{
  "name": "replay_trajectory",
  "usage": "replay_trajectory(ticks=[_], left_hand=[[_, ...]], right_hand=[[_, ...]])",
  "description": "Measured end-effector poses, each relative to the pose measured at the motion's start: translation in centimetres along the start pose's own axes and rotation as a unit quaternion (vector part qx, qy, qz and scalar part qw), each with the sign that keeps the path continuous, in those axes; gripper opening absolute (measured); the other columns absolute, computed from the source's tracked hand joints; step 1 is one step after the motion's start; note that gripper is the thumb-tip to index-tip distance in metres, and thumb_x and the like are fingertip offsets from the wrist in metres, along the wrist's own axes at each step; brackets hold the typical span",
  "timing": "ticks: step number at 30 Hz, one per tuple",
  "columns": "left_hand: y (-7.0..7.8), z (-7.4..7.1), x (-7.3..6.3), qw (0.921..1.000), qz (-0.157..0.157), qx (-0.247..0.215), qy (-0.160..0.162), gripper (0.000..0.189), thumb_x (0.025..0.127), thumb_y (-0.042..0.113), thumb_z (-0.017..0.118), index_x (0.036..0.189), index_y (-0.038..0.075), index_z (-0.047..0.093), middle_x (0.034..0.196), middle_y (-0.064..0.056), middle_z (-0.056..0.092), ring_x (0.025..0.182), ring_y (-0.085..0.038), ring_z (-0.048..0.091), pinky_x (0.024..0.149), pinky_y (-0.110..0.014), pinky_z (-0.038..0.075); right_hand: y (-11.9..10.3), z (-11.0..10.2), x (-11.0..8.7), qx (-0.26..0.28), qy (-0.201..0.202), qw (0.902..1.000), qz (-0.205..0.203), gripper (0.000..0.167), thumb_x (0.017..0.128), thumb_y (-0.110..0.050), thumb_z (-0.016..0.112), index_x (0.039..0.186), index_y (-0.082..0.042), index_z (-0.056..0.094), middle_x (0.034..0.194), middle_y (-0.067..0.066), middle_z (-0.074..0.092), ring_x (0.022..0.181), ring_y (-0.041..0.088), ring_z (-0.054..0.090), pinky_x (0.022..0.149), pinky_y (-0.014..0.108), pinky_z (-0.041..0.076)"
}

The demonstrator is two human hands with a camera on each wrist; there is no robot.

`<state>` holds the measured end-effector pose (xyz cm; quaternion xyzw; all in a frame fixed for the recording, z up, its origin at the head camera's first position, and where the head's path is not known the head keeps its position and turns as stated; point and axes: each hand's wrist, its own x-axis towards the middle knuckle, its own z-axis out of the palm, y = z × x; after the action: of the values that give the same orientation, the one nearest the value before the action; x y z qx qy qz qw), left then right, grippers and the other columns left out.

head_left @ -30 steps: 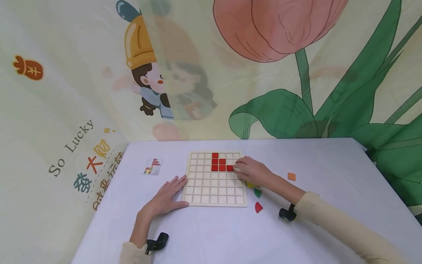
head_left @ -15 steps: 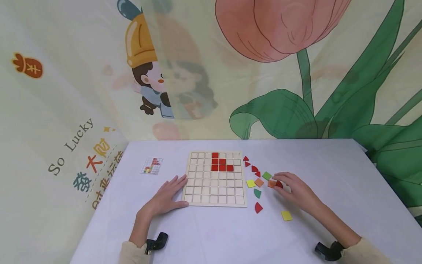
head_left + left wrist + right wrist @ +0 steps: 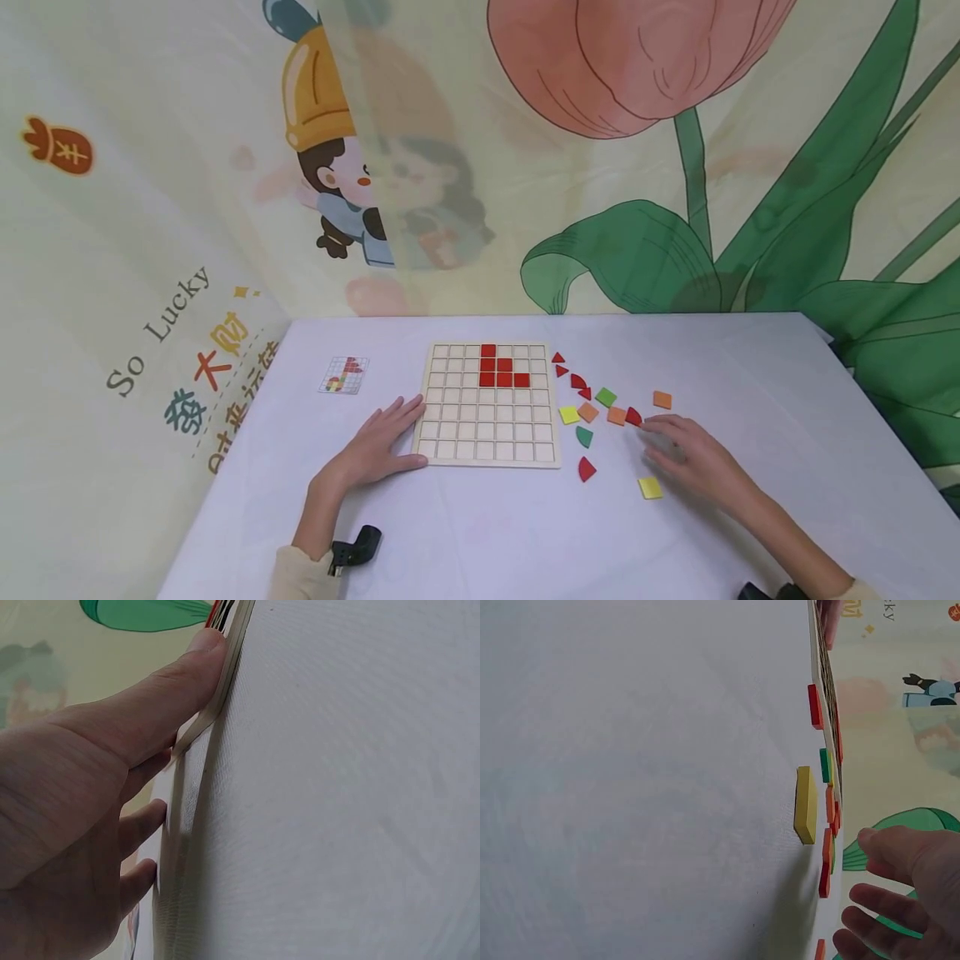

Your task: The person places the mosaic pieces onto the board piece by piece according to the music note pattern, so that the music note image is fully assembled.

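A wooden grid board lies on the table, with several red squares set in cells of its upper half. My left hand rests against the board's left edge, fingers spread and thumb at the lower corner. Over the table to the right, my right hand holds nothing, its fingers loosely extended. Its fingertips are close to a red quarter-circle piece; whether they touch it I cannot tell. A yellow square lies just below that hand, and an orange square above it.
Loose pieces lie right of the board, among them a green square, a green quarter-circle and a red quarter-circle. A small card with a coloured grid pattern is at the left. A printed cloth hangs behind the table.
My right hand left the board's right edge, moved right over the loose pieces, then drew back slightly, uncovering the red quarter-circle and the orange square. My left hand stayed put.
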<state>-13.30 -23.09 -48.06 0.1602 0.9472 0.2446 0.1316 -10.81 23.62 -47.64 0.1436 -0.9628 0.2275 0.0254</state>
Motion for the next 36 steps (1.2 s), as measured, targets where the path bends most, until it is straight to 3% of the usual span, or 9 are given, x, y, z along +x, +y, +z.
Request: replay_trajectory(ticks=[10,18,25,29,32,36], left_hand=[[0.0,0.1,0.0,1.0000,0.000,-0.006,0.000,0.085,0.083,0.048,0.071,0.152,0.014,0.033,0.162,-0.002,0.027,0.151,-0.033,0.016,0.122,-0.059,0.012],[0.0,0.1,0.0,1.0000,0.001,-0.002,0.001,0.085,0.083,0.047,0.071,0.152,0.014,0.034,0.162,-0.002,0.027,0.151,-0.033,0.017,0.122,-0.059,0.013],[0.1,0.0,0.0,1.0000,-0.003,0.001,-0.001,0.085,0.083,0.047,0.071,0.152,0.013,0.034,0.162,-0.002,0.027,0.151,-0.033,0.017,0.122,-0.058,0.013],[0.2,0.0,-0.1,1.0000,-0.002,-0.003,-0.002,0.085,0.083,0.047,0.071,0.152,0.013,0.034,0.162,-0.003,0.027,0.151,-0.034,0.016,0.122,-0.058,0.013],[0.3,-0.1,-0.2,1.0000,-0.001,-0.006,-0.004,0.085,0.084,0.047,0.071,0.152,0.013,0.033,0.162,-0.003,0.026,0.151,-0.034,0.016,0.122,-0.058,0.012],[0.4,-0.1,-0.2,1.0000,-0.003,-0.007,0.000,0.084,0.083,0.046,0.071,0.151,0.013,0.034,0.162,-0.003,0.027,0.151,-0.034,0.017,0.122,-0.058,0.013]], right_hand=[[-1.0,0.7,2.4,-0.059,0.017,0.9972,-0.042,0.037,0.077,-0.014,0.081,0.112,-0.010,0.071,0.119,0.011,0.065,0.114,0.032,0.058,0.084,0.046,0.059],[-1.0,1.6,4.3,-0.127,-0.016,0.9892,-0.072,0.023,0.075,-0.013,0.082,0.097,-0.013,0.075,0.102,0.005,0.070,0.102,0.025,0.062,0.082,0.037,0.060],[-0.6,1.6,5.0,-0.106,-0.011,0.9905,-0.087,0.019,0.072,-0.011,0.084,0.087,-0.017,0.074,0.094,0.000,0.069,0.092,0.019,0.061,0.075,0.032,0.060],[-0.8,1.1,5.6,-0.080,-0.012,0.9951,-0.057,0.017,0.074,-0.013,0.083,0.088,-0.016,0.074,0.092,0.000,0.069,0.091,0.019,0.059,0.073,0.032,0.060],[-1.8,0.5,6.3,-0.055,-0.003,0.9979,-0.035,0.016,0.076,-0.013,0.082,0.090,-0.015,0.074,0.095,0.004,0.069,0.095,0.023,0.059,0.075,0.034,0.060],[-4.0,0.0,7.5,-0.024,-0.002,0.9985,-0.050,0.016,0.078,-0.015,0.081,0.093,-0.017,0.075,0.100,0.003,0.069,0.099,0.022,0.059,0.076,0.034,0.060]])
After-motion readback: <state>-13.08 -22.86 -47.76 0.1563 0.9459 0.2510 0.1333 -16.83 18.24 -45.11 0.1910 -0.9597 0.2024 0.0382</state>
